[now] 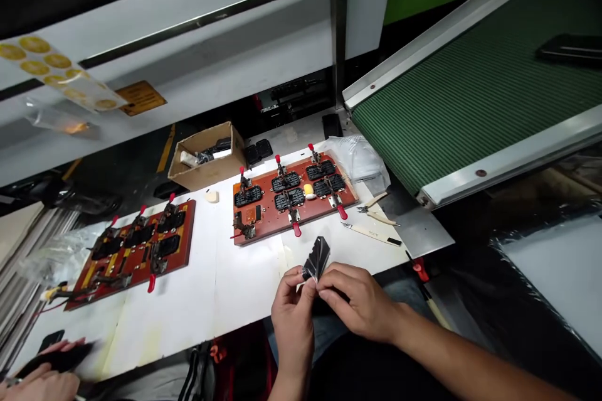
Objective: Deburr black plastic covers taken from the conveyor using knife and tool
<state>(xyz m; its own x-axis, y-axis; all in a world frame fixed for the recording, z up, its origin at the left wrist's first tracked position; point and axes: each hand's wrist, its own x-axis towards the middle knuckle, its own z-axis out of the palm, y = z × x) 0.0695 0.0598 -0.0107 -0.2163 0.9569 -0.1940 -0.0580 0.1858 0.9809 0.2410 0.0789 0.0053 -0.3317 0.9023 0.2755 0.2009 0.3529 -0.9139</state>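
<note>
In front of me, at the table's near edge, a small flat black part (316,254) with a glossy, streaked surface stands tilted upward. My left hand (294,313) grips its lower left edge between thumb and fingers. My right hand (360,300) is closed in a pinch at its lower right corner, where a light, film-like edge shows; I cannot tell whether it holds the part or a film on it. Beyond the hands lies a red-brown fixture board (263,225) carrying several black molded pieces under red-handled toggle clamps. Cutting pliers (379,213) and a pale-handled craft knife (369,233) lie right of it.
A second clamp board (181,250) sits left, near a co-worker's hands (44,376) holding something black. Behind stand a cardboard box (207,174) and a plastic bag (360,159). A green conveyor belt (470,87) slopes up at right. A white block (211,197) lies between the boards.
</note>
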